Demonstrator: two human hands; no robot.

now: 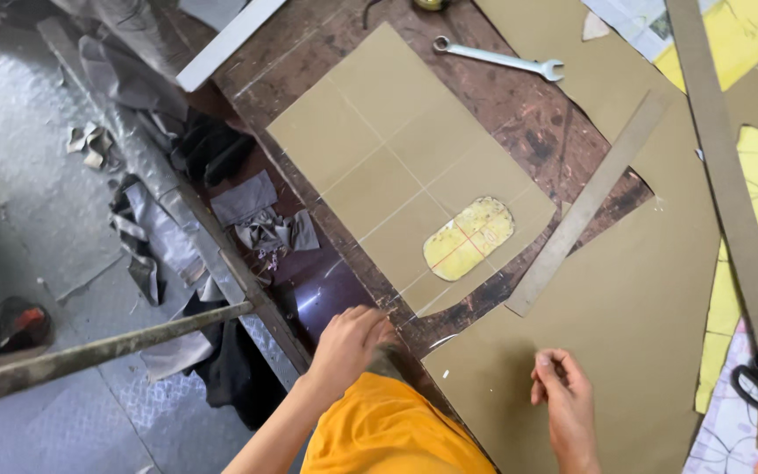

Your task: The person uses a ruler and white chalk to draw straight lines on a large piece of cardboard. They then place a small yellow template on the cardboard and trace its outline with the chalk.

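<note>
surface dark, worn, carrying all | big tan sheet lies flat under right hand, whose fingers are pinched together, on what I cannot tell | smaller marked sheet ahead of both hands | metal ruler beyond right hand | yellow oval template on marked sheet; best held flat while traced | left hand curled at surface edge, grip hidden

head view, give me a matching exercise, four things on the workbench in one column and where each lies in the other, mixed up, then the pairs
Things:
1. wrench
2. yellow oval template
3. metal ruler
4. right hand

Places:
A. on the marked tan rectangle
B. on the large tan sheet at the near edge
C. on the bare dark tabletop at the far end
D. slanting across from tan sheet to dark tabletop

Pairs: 1-C, 2-A, 3-D, 4-B
</note>
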